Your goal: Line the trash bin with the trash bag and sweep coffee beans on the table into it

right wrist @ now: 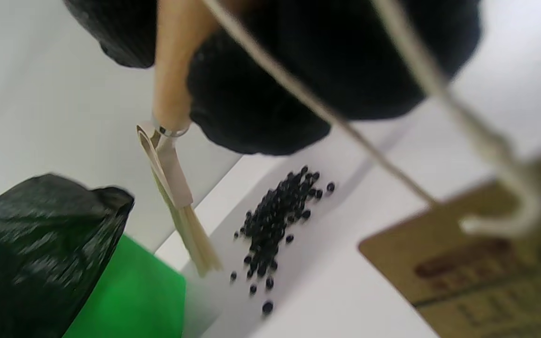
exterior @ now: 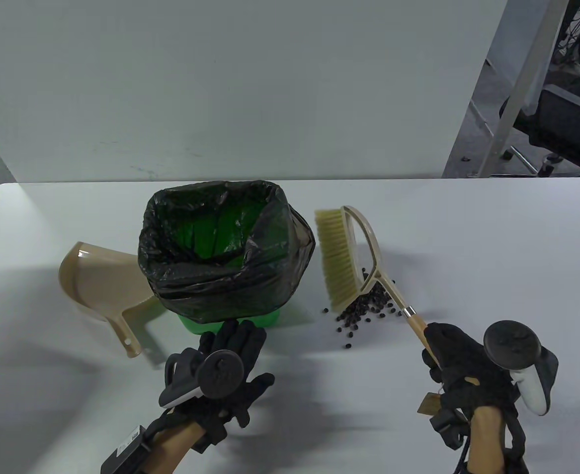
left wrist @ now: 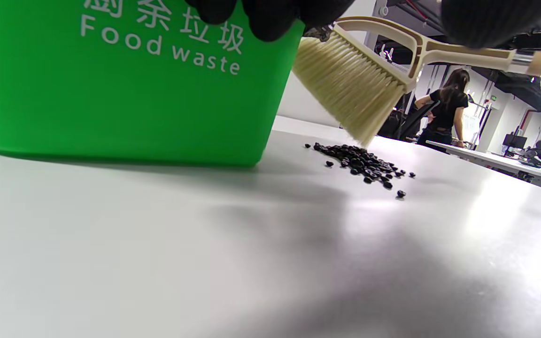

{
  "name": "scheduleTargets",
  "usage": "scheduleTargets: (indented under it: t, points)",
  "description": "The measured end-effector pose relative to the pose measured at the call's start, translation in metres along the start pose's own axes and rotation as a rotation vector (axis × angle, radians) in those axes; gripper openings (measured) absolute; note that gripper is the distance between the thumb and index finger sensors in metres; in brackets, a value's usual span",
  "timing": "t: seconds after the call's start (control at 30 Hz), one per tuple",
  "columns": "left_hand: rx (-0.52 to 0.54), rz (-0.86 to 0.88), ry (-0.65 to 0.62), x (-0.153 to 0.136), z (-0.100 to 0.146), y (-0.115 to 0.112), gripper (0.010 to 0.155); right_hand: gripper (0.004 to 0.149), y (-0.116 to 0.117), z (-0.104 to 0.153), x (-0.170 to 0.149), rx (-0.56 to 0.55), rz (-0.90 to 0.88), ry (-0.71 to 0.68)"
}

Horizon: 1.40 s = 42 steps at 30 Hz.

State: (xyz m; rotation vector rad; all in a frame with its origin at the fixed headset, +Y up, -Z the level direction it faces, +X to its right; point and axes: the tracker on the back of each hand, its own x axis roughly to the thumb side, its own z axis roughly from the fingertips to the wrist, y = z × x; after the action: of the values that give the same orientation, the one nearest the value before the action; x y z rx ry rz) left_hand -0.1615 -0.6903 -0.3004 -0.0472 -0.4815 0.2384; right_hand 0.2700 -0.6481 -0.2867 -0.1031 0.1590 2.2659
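Observation:
A green trash bin (exterior: 230, 321) (left wrist: 111, 84) (right wrist: 134, 295) stands mid-table, lined with a black trash bag (exterior: 221, 252) (right wrist: 40, 253) folded over its rim. To its right lies a small heap of coffee beans (exterior: 364, 308) (left wrist: 364, 164) (right wrist: 275, 220). My right hand (exterior: 448, 355) grips the wooden handle of a beige brush (exterior: 342, 252) (left wrist: 355, 80) (right wrist: 176, 188), whose bristles hang over the beans. My left hand (exterior: 230, 360) lies flat in front of the bin, fingers straight and reaching its front wall, holding nothing.
A beige dustpan (exterior: 102, 286) lies left of the bin, handle toward me. A paper tag (exterior: 429, 404) (right wrist: 482, 253) dangles on a string from the brush handle. A white panel (exterior: 240, 89) stands behind the table. A person (left wrist: 444, 108) stands in the background.

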Motion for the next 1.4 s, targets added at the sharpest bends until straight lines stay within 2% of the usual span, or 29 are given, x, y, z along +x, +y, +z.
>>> scheduleTargets:
  t: [0.1, 0.27, 0.37, 0.57, 0.73, 0.87, 0.93, 1.03, 1.17, 1.23, 1.4]
  points:
    - [-0.008, 0.001, 0.005, -0.001, 0.000, -0.001, 0.083, 0.053, 0.000, 0.002, -0.001, 0.069, 0.021, 0.020]
    - [-0.022, 0.004, 0.009, -0.001, -0.001, -0.002, 0.083, 0.052, 0.004, 0.000, -0.005, 0.109, 0.138, 0.115]
    - [-0.027, 0.004, 0.009, -0.001, -0.001, -0.003, 0.082, 0.051, 0.002, -0.002, -0.009, 0.067, 0.177, 0.173]
    - [-0.053, 0.022, 0.014, 0.000, -0.002, -0.005, 0.083, 0.051, -0.011, 0.002, -0.018, -0.093, 0.226, 0.252]
    - [-0.083, 0.013, 0.017, 0.002, -0.004, -0.010, 0.083, 0.051, -0.012, 0.000, -0.024, -0.154, 0.155, 0.250]
    - [-0.092, 0.011, 0.020, 0.002, -0.004, -0.010, 0.083, 0.052, -0.011, 0.000, -0.022, -0.159, 0.077, 0.190]
    - [-0.091, 0.013, 0.021, 0.002, -0.004, -0.010, 0.083, 0.052, -0.006, -0.001, -0.017, -0.131, 0.035, 0.145]
    - [-0.096, 0.013, 0.023, 0.002, -0.004, -0.010, 0.083, 0.052, 0.005, -0.006, -0.011, -0.029, 0.008, 0.115]
    - [-0.093, 0.015, 0.024, 0.002, -0.004, -0.010, 0.083, 0.052, 0.019, -0.014, -0.008, 0.083, 0.146, 0.155]
    - [-0.090, 0.018, 0.024, 0.001, -0.004, -0.009, 0.083, 0.052, 0.018, -0.014, -0.011, 0.055, 0.221, 0.203]
    - [-0.096, 0.021, 0.028, 0.002, -0.005, -0.011, 0.083, 0.051, -0.006, -0.003, -0.023, -0.101, 0.228, 0.286]
